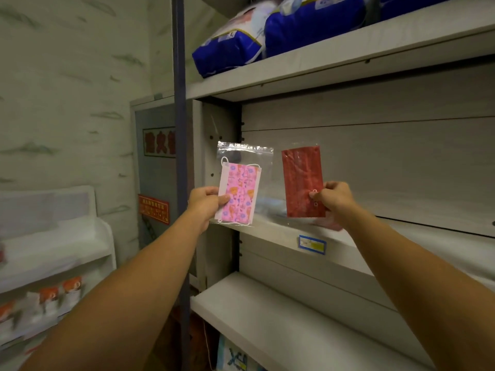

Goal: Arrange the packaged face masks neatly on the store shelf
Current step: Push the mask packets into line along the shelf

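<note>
My left hand (205, 203) pinches the lower left edge of a clear zip bag holding a pink patterned face mask (241, 194), held upright. A red face mask in clear packaging (301, 180) stands upright in my right hand (333, 198), gripped at its lower right corner. Both packets hover just above the front of the middle white shelf (356, 245), side by side with a small gap between them. Another reddish packet (330, 224) lies on the shelf under my right hand, mostly hidden.
The shelf edge carries a blue and yellow price tag (312, 244). Blue and white bulky packs (267, 36) fill the top shelf. A lower white shelf (257, 314) sits beneath. A dark upright post (180, 129) stands at the left, with a white rack of small goods (51, 277) beyond.
</note>
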`<state>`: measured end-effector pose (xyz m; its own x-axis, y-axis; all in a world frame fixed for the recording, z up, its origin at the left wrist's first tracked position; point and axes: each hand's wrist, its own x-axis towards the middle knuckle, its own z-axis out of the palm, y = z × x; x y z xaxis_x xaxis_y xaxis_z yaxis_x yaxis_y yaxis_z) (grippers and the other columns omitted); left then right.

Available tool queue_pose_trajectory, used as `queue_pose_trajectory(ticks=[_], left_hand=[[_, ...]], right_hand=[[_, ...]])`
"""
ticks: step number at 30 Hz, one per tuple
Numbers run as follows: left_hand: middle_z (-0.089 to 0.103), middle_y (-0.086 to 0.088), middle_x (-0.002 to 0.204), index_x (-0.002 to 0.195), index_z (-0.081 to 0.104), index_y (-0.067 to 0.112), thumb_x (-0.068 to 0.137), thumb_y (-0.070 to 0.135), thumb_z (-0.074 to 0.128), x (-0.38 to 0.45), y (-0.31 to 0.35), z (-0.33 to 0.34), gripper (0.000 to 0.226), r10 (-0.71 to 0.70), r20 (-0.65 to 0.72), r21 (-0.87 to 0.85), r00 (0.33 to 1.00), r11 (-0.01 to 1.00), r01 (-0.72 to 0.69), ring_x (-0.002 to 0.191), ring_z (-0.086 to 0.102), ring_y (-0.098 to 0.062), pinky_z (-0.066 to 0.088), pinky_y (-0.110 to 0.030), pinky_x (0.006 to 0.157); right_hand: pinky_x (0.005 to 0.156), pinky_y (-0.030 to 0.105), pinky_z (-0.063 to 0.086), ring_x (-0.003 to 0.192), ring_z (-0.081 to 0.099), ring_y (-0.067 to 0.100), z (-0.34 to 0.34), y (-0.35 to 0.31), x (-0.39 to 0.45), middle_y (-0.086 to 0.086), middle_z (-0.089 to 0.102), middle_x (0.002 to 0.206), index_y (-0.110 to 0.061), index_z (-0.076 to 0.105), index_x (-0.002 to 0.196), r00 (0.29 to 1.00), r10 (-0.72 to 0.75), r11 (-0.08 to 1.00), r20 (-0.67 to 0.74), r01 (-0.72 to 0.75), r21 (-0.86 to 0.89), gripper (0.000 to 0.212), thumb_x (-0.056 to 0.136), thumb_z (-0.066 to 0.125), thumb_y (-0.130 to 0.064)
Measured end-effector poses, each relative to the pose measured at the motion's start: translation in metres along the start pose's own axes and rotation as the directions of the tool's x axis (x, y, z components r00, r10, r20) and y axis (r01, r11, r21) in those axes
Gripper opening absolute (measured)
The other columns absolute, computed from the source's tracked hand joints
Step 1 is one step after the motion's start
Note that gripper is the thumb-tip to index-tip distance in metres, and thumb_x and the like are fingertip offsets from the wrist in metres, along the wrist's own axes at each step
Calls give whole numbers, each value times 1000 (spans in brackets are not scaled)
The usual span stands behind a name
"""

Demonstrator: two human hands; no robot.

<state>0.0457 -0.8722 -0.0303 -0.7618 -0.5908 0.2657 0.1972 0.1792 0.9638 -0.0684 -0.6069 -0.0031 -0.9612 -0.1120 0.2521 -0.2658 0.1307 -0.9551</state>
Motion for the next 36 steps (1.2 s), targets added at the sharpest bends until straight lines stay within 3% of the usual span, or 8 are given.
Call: queue_pose_trajectory(ticks=[3,6,11,17,25,33,36], left_hand=[[75,-10,104,108,70,4,89,5,73,24,-5,-20,20,-8,32,2,999,1000,8,91,75,-25,62,-47,82],[76,-10,101,103,71,6,88,6,74,52,-4,-42,15,12,47,23,999,1000,-13,89,75,-25,62,-47,82],[75,-11,103,100,71,7,88,3,73,92,-4,-64,13,43,90,7,995,999,-44,89,75,-24,62,-45,82],[74,-10,101,93,69,10,89,1,72,126,-32,-69,10,31,112,-40,993,999,-27,91,74,-25,62,-44,83],[74,-9,97,92,68,11,88,1,73,189,-44,-66,12,39,117,-68,992,997,-32,88,74,-25,61,-44,84],[74,-14,100,96,70,5,87,-2,73,251,-59,-51,12,34,135,-33,990,999,-29,85,74,-27,63,-35,69],[74,-14,99,91,71,8,83,0,77,272,-73,-41,12,13,167,46,986,999,-21,89,73,-29,62,-43,80]], right_hand=[[83,39,54,94,65,27,26,3,7,12,67,107,-7,64,101,1000,-15,1000,-6,15,-4,11,92,71,-7],[89,40,53,97,63,26,49,0,12,10,65,106,-3,62,116,1000,-16,1000,-21,16,-7,26,92,70,-10],[84,35,48,95,60,24,83,2,19,5,63,100,-3,62,117,996,-26,999,-81,28,23,26,92,69,-7],[81,35,50,94,62,22,117,10,34,0,64,92,-13,61,100,994,-23,998,-103,28,55,11,93,68,-9],[80,36,51,92,65,24,142,6,90,0,67,90,-12,65,104,988,-77,995,-131,85,55,15,92,70,-5],[73,33,54,83,68,20,158,12,131,2,70,90,-14,68,95,982,-98,993,-163,108,51,12,89,71,-3],[67,28,53,80,67,16,162,14,137,4,70,92,-13,67,96,976,-89,994,-201,99,41,12,90,70,-3]])
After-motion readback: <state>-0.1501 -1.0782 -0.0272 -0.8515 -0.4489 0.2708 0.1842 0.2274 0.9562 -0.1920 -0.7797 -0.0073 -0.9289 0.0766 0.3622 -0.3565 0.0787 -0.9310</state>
